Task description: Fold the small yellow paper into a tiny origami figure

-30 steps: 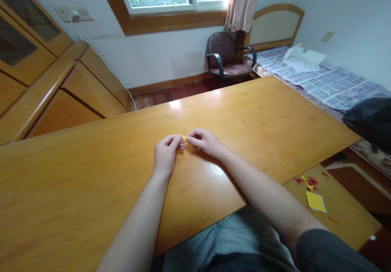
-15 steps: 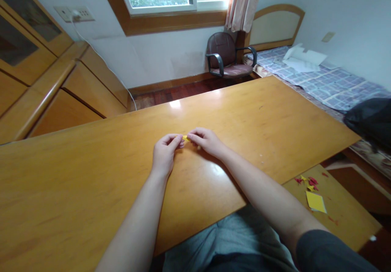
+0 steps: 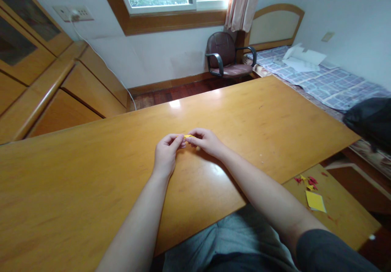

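Note:
A small piece of folded yellow paper (image 3: 188, 136) is pinched between my two hands, just above the wooden table (image 3: 91, 174). My left hand (image 3: 166, 152) grips its left end between thumb and forefinger, the other fingers curled beneath. On the other end are the thumb and fingers of my right hand (image 3: 207, 141), closed as well. Most of the paper is hidden by the fingertips, so its exact folded shape cannot be made out.
A lower board at the right holds a stack of yellow paper squares (image 3: 315, 201) and several small red and yellow folded pieces (image 3: 312, 181). Beyond the table stand an office chair (image 3: 226, 56) and a bed (image 3: 332, 84) with a black bag (image 3: 371, 121). Cabinets (image 3: 88, 88) line the left.
The fingers of my right hand have shifted slightly around the yellow paper, and a bit more of its length shows on the right. My left hand keeps its pinch.

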Demonstrator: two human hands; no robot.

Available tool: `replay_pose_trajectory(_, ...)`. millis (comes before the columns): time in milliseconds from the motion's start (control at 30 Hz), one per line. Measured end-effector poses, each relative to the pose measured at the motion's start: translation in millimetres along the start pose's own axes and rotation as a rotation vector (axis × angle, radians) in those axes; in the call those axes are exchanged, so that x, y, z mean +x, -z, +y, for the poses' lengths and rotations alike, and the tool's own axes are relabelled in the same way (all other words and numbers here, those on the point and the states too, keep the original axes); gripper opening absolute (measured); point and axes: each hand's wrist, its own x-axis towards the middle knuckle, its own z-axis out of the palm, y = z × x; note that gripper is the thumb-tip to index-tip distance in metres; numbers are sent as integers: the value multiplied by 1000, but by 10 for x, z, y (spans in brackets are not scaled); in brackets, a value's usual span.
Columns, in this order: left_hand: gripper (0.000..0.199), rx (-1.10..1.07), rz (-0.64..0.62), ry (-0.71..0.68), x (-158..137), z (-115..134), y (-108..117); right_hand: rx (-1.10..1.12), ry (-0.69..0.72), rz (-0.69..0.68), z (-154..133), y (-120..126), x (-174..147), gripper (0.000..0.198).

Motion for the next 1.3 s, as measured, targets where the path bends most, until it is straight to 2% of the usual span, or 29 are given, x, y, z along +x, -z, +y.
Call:
replay_pose_trajectory(467, 30, -105, -1, 82, 11, 33, -14, 112, -67, -19, -92, 19, -24, 30)
replay_pose_trajectory(767, 32, -11, -49, 93, -8, 55, -30, 104, -101, 19, -100, 9, -33, 27)
replay_pose_trajectory(933, 31, 52, -74, 55, -3, 17, 0, 104, -123, 33, -84, 7, -27, 27)
replay_pose_trajectory(1167, 30, 162, -134, 19, 22, -29, 60, 5, -91, -3, -34, 11, -8, 25)
replay_pose_trajectory(1300, 32, 129, -120, 47, 22, -11, 47, 13, -89, -23, -34, 13, -6, 23)
